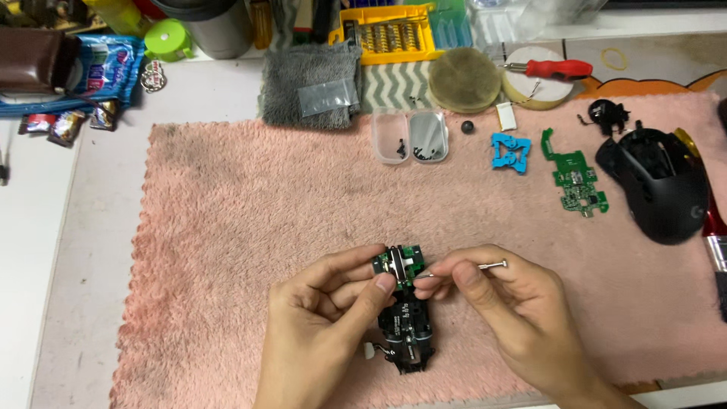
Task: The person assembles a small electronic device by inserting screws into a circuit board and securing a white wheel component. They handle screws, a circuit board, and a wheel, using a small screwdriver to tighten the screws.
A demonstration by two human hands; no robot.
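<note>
left hand [333, 299]: pinched on black opened mouse chassis with green circuit board [406, 310]
right hand [496, 303]: clamped on thin metal pin tool [462, 270], tip at board
chassis: near front edge of pink fluffy mat [227, 227]
mat's right edge: black mouse shell [660, 185]

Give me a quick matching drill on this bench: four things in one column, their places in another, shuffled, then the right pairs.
Things:
1. blue plastic part
2. green circuit board
3. black mouse shell
4. red-handled screwdriver

Places:
A. far right of the pink mat
B. on the white tape roll, beyond the mat
C. on the mat, just right of the clear two-cup tray
D. between the blue part and the shell

Pairs: 1-C, 2-D, 3-A, 4-B
</note>
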